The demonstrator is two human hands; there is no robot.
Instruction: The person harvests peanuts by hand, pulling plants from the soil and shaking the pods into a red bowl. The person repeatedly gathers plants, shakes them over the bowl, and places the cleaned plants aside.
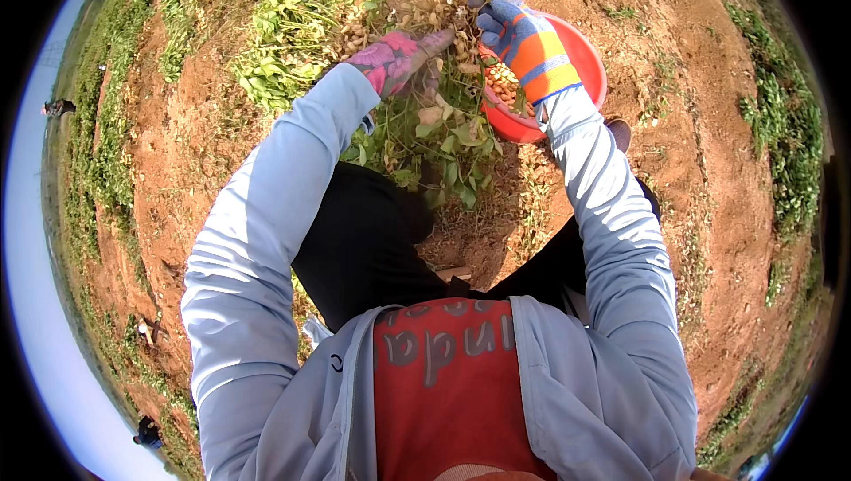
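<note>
My left hand [399,59], in a pink floral glove, grips a bunch of uprooted peanut plants [455,138]. Its leafy tops hang toward my knees, while the roots and peanut pods [459,39] point away from me. Beside those pods is my right hand [515,35], in a blue and orange striped glove, with its fingers curled. Whether a pod is between these fingers is unclear. Under the right hand and wrist stands a red plastic basin [588,62], partly covered by them, with loose peanuts [503,85] inside.
Left of the bunch, a heap of peanut plants [282,42] lies on reddish soil [665,35]. A shoe [618,133] shows near the basin. Green crop rows [774,115] run along both sides. Other people [147,433] are far off at the left.
</note>
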